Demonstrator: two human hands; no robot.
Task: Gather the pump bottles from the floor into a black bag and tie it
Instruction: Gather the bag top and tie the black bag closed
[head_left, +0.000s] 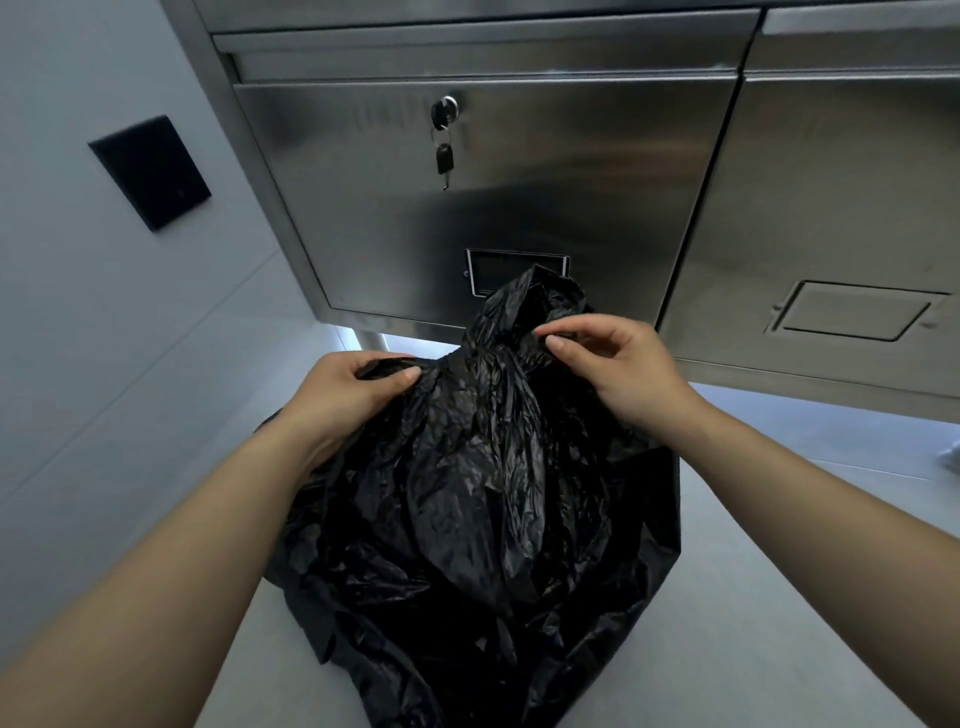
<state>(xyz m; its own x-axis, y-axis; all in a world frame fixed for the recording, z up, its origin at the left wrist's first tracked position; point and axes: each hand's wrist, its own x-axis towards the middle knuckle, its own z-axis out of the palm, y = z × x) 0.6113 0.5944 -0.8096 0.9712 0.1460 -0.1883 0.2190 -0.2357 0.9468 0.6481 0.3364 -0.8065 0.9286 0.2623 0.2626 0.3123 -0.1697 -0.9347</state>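
Steel fills the background: a brushed cabinet (519, 208) with flat, reflective doors. Before it, on the pale floor (753, 597), sits the black bag (467, 493), made of thin crinkled film and bulging unevenly. No pump bottles show, so we judge them to be inside. Our left hand (343, 395) pinches a fold of the rim, and our right hand (618, 369) pinches the raised neck between thumb and fingers. To tie well, we should gather both flaps tight, press out air, then cross them. A small key (444, 158) hangs from the lock (445, 108).
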